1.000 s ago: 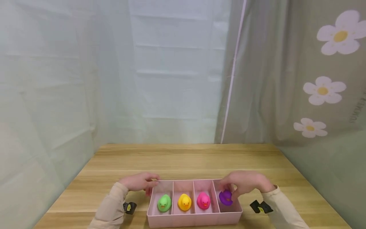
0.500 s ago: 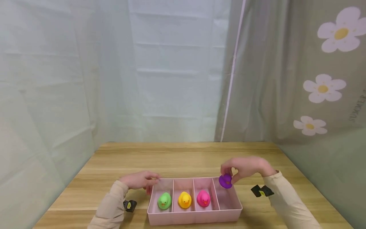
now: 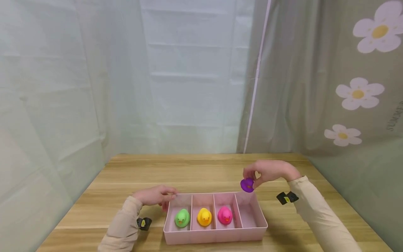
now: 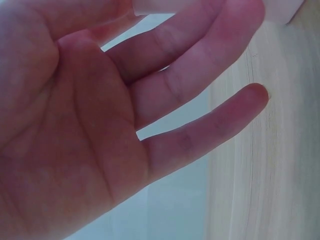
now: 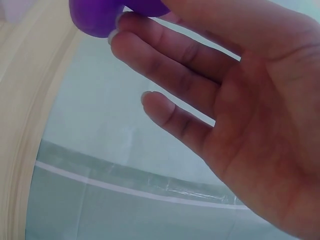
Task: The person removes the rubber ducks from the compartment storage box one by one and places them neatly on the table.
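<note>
My right hand (image 3: 267,171) pinches a purple rubber duck (image 3: 247,185) over the back rim of the box's right-hand compartment. In the right wrist view, the purple duck (image 5: 95,15) is at the top edge by the fingertips, mostly cut off. A pink box (image 3: 217,237) with dividers sits on the table. From left to right it holds a green duck (image 3: 182,218), a yellow duck (image 3: 204,217) and a pink duck (image 3: 225,215), one per compartment. My left hand (image 3: 154,196) touches the box's back left corner with loosely extended fingers.
The wooden table (image 3: 189,175) runs back to a pale hanging curtain (image 3: 189,105). Grey-green cloth with white flowers (image 3: 358,93) hangs on the right. Dark wrist-worn pieces (image 3: 287,198) show beside both sleeves.
The right hand has lifted the purple duck out of the right-hand compartment and moved it up and back. The left hand stays at the box corner. The view has tilted slightly.
</note>
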Available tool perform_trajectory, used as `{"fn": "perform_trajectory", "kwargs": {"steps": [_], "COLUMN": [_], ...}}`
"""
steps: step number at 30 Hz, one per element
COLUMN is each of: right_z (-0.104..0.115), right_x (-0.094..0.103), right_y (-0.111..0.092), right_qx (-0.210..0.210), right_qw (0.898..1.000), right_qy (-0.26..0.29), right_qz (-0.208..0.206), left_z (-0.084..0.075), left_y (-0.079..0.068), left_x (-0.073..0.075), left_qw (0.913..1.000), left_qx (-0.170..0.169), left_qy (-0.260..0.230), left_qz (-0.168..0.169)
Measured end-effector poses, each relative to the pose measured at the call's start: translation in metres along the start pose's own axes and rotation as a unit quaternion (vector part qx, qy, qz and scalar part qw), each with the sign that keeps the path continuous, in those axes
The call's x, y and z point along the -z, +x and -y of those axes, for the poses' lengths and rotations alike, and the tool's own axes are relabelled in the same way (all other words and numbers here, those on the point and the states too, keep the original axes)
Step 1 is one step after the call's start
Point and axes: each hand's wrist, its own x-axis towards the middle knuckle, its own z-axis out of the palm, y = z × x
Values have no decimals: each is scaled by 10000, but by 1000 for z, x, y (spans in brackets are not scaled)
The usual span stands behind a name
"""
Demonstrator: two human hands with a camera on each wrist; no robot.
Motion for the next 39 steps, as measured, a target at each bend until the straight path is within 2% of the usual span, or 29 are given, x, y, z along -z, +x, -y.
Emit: {"fn": "perform_trajectory", "kwargs": {"steps": [5,13,19,32,39], "right_z": [-6,-25,-43,-69,-78], "right_x": [2,-1,-12,-24,-38], "right_y": [5,13,20,30,32], "right_qx": [51,-98,29,-339,-773], "right_qw": [9999,9996,9994,9989,9969], "right_qy": [-68,-62,49,-15,18], "right_qz": [-99,-259,-341,-310,-176], "left_z": [1,2,2,2,2], "left_y": [-2,-3,-4,2,5], "left_x": [0,-1,-4,-6,-10], "left_qw": [10000,9998,9998,9997,9993], "left_qx": [11,-29,135,53,93], "left_qy": [-11,-202,-144,-204,-331], "left_qz": [33,83,64,84,126]}}
